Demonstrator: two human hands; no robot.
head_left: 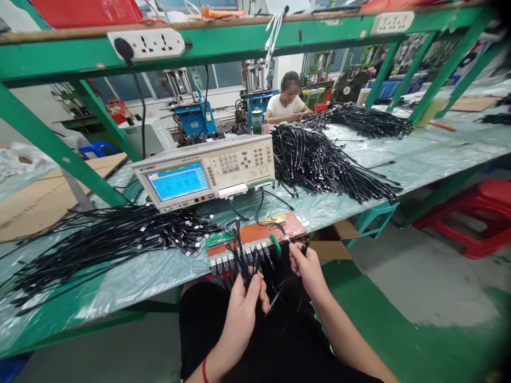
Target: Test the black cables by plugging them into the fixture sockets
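Note:
My left hand is closed around several black cables, their connector ends sticking up above the fingers. Between thumb and fingers, my right hand pinches a black cable by its connector end, beside the right end of the test board. That board, orange and green, lies at the table's front edge with a row of plugs along its near side. Behind it stands a bench tester with a lit blue screen, wired to the board. The lower parts of the held cables blend into dark clothing.
A pile of black cables lies on the left of the table, and a larger heap on the right. Green frame bars with power strips cross above. Another person sits opposite. Red stools stand at right.

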